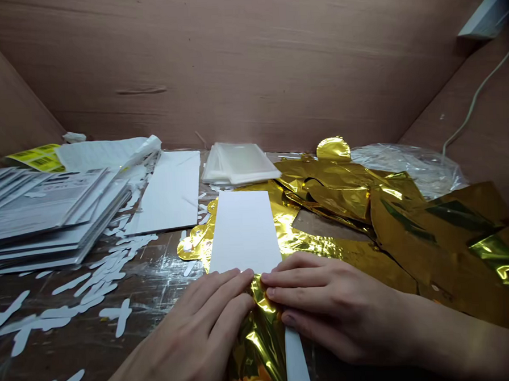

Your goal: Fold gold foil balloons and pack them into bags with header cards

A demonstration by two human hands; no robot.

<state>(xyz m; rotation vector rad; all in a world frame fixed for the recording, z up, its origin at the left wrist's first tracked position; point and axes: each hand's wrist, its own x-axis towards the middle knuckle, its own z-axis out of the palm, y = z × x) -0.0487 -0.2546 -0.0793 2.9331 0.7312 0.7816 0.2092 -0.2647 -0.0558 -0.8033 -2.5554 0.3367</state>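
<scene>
A plain white card (244, 231) lies on a flat gold foil balloon (308, 245), whose shiny lobed edge shows to the card's left. At the card's near edge, my left hand (206, 324) presses its fingertips on a crumpled part of the foil that runs toward me, and its thumb tip shows at the bottom. My right hand (328, 300) comes in from the right, fingers close together, gripping the same foil near the card's corner. Below the right thumb, a white strip (296, 359) runs along the foil's right side.
Stacked packaged cards (46, 213) stand at left, beside a white board (167, 192). Clear plastic sleeves (240, 163) lie behind the card. More gold foil (449, 248) spreads right, before a clear plastic bag (410, 162). Loose white strips (93, 295) litter the dark table. Wooden panels enclose it.
</scene>
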